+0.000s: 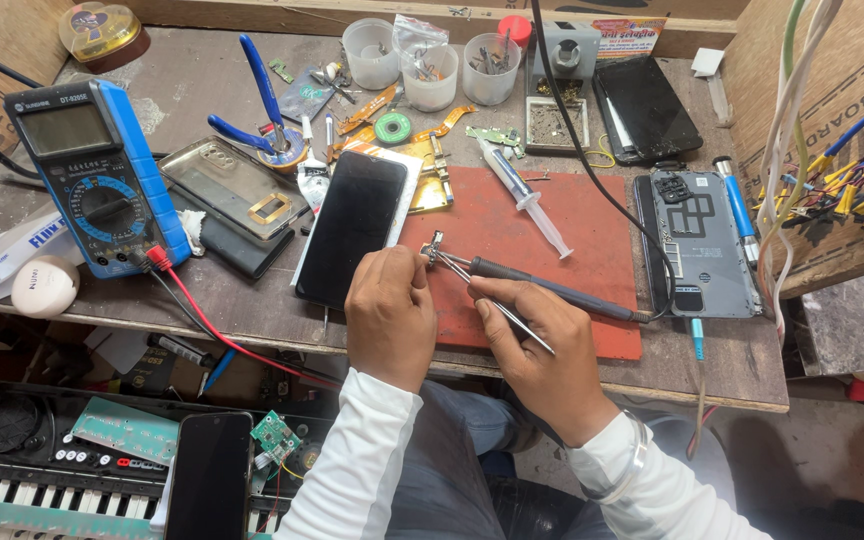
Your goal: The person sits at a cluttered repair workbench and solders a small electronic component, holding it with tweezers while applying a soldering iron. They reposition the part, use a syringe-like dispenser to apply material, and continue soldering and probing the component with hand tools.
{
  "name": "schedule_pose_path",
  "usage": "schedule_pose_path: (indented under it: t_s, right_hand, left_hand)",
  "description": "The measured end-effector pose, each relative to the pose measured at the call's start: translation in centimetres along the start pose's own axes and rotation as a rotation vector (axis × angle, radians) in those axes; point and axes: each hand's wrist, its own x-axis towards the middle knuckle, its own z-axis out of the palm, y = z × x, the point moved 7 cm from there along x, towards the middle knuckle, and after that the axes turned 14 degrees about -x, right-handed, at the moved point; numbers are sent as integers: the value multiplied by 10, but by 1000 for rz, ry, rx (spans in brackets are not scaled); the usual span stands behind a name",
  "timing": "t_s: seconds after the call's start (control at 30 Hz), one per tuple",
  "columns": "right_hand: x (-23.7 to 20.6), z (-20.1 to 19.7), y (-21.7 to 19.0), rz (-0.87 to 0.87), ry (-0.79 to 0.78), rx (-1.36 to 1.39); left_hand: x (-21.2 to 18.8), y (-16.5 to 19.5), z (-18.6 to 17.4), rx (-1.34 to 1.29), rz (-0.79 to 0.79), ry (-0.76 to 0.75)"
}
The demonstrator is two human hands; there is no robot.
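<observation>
Two hands at work: left hand (389,315) pinches small part (435,248), right hand (542,345) grips tweezers (497,305) (w/ soldering iron (552,288)); phone (352,228) just beside.

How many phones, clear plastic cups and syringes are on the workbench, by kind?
Phones: 3 (black-screen phone, dark phone, opened grey phone)
Clear plastic cups: 3 ()
Syringes: 1
Total: 7

held part (436,245) too small, keyboard (42,480) cropped
</observation>
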Motion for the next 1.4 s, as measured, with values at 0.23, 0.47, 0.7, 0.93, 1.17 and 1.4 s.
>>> schedule_pose_path:
  t_s: [0.23,0.47,0.7,0.93,1.17,1.4]
  right_hand:
    - [0,-1,-2,-11,11,-5]
    - [0,-1,-1,-16,4,-4]
    - [0,0,-1,-11,1,-4]
    - [0,0,-2,-19,12,-8]
    - [-1,-1,-2,-20,22,-7]
    - [0,-1,-3,-22,24,-9]
  left_hand:
    - [0,0,-1,3,10,7]
    - [0,1,-1,-1,14,7]
    - [0,0,-1,2,7,3]
    - [0,-1,-1,4,-1,1]
    - [0,0,-1,4,6,5]
    - [-1,-1,-1,8,4,3]
